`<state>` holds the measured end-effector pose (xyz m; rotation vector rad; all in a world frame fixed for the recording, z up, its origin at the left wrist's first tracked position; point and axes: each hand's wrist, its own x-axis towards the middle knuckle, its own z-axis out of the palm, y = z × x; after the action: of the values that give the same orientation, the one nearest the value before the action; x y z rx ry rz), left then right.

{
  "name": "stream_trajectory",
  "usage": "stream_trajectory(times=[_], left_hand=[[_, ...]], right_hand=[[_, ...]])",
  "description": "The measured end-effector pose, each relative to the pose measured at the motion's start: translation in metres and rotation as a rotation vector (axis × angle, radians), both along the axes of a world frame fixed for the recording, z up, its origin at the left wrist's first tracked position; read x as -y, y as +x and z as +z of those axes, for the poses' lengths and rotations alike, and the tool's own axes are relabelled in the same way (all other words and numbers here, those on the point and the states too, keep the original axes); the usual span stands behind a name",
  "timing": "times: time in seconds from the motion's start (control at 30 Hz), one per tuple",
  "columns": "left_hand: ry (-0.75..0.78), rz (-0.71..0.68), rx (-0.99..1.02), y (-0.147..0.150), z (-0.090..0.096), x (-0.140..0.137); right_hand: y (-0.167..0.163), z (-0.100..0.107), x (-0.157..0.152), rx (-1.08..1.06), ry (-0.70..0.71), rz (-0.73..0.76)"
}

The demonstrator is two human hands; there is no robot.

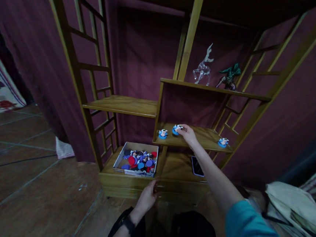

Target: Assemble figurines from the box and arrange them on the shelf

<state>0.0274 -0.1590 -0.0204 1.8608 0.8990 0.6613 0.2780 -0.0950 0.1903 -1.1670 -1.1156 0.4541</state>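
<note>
My right hand (188, 134) reaches into the right middle compartment, its thumb and fingers pinched on a small toy figurine (177, 129) with a round blue base. A similar blue-based figurine (162, 133) stands just to its left, near the compartment's left wall. Another matching figurine (223, 142) is by the right end of the same shelf (200, 137). Low down, my left hand (147, 198) hovers before the cabinet's front edge, fingers loosely bent and nothing visible in them. Nearest to it is an open cardboard box (116, 162), filled with a jumble of small figures and red, purple and blue discs.
On the bottom level to the right lies a phone or tablet (197, 166). A clear deer figurine (203, 69) and a dark green figure (229, 77) occupy the upper shelf. Wooden posts (191, 36) divide the cabinet. Pale bags (296, 208) sit at the right.
</note>
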Motion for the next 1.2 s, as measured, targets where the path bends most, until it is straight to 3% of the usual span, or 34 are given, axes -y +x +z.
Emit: stream_trajectory(times=[0.2, 0.43, 1.0, 1.1, 1.2], left_hand=[[-0.029, 0.028, -0.02, -0.005, 0.002, -0.002], [-0.021, 0.002, -0.062, -0.007, 0.004, -0.003], [0.056, -0.018, -0.212, -0.002, -0.003, -0.002], [0.093, -0.02, -0.239, -0.005, -0.001, -0.002], [0.108, -0.036, -0.271, -0.008, 0.006, -0.002]], right_hand=[[-0.002, -0.006, -0.077, 0.151, -0.081, 0.0], [-0.007, -0.037, -0.107, 0.19, -0.151, 0.057], [-0.017, -0.03, -0.1, 0.128, -0.176, 0.083], [-0.013, -0.021, -0.08, 0.114, -0.171, 0.078], [-0.012, -0.018, -0.037, 0.13, -0.095, 0.001]])
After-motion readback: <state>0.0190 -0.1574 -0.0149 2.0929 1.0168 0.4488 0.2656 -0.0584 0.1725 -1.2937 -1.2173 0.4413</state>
